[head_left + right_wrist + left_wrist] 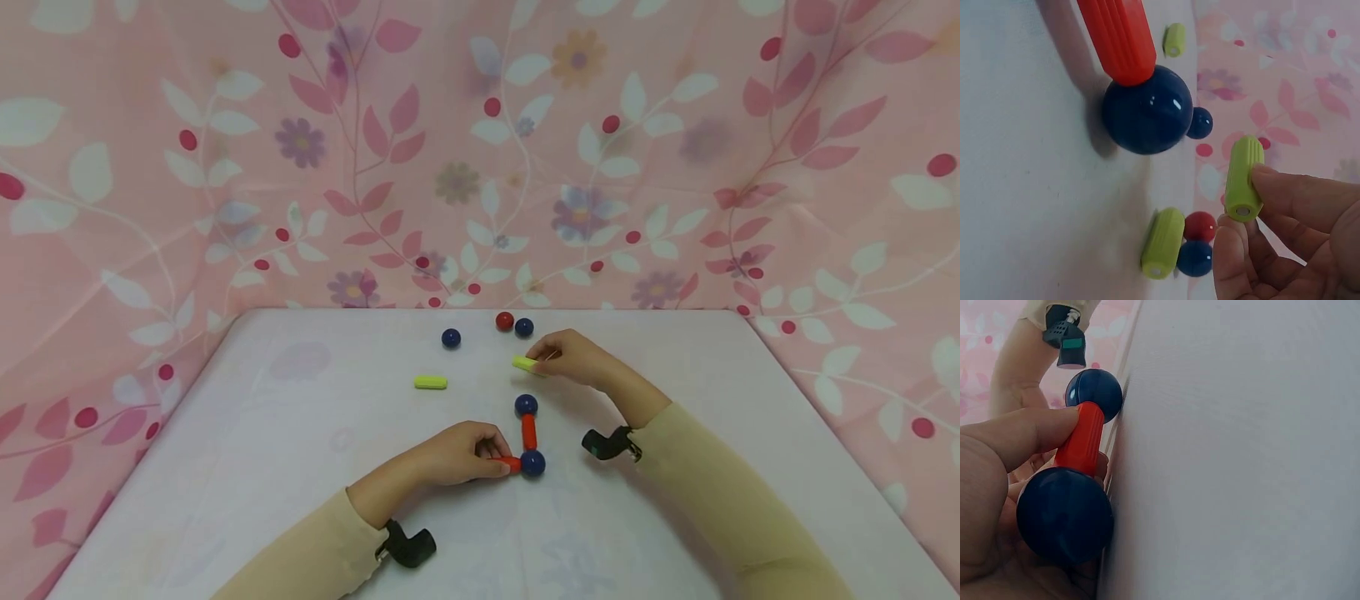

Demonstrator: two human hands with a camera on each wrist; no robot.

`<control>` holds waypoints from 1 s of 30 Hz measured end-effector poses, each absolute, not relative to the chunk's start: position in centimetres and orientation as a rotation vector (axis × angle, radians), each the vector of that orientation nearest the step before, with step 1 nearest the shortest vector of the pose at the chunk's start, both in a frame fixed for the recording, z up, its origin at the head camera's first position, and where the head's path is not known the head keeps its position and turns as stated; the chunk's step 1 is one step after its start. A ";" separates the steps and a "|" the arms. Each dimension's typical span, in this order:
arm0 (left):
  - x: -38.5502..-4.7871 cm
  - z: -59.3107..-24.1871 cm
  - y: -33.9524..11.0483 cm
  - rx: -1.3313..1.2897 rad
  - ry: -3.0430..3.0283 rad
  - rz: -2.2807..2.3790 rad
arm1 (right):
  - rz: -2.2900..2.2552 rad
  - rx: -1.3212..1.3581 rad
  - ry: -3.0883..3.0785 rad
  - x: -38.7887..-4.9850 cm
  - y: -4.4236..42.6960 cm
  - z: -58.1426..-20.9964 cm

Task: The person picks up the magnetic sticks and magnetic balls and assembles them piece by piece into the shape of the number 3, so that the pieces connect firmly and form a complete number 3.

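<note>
The left grip (461,454) pinches a red stick (1082,444) with a blue ball (1065,515) at each end, near the middle of the desk (262,450); from the right-end ball (532,463) a second red stick (529,432) leads to a farther blue ball (527,405). The right grip (573,358) pinches a yellow-green stick (1241,178) above the desk, right of a loose yellow-green stick (431,382).

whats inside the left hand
The left hand pinches a red rod. The left wrist view also shows a blue ball at the rod's end nearer that camera. Whatever is directly behind that ball is covered.
</note>
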State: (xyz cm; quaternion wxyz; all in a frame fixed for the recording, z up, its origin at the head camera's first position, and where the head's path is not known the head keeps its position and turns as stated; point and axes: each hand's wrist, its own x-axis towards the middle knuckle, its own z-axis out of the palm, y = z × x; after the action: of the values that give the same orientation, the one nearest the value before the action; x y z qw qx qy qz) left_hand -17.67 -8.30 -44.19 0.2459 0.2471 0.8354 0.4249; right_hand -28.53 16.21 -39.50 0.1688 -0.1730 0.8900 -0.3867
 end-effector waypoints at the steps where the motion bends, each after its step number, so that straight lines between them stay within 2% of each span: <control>1: -17.7 -44.2 -8.3 0.673 2.280 1.158 | -1.096 -0.501 2.527 -28.7 15.7 -39.5; 15: -17.8 -44.5 -8.4 0.694 2.284 1.157 | -1.025 -0.607 2.504 -29.6 11.0 -41.4; 30: -17.7 -44.4 -8.5 0.728 2.277 1.176 | -0.996 -0.600 2.462 -29.8 9.4 -43.3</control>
State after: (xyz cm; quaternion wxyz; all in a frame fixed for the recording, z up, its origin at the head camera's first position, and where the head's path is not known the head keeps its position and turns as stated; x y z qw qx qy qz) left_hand -17.74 -8.45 -44.35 0.2366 0.2654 0.8305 0.4289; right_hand -29.79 9.37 -43.27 0.2081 -0.2156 0.8844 -0.3579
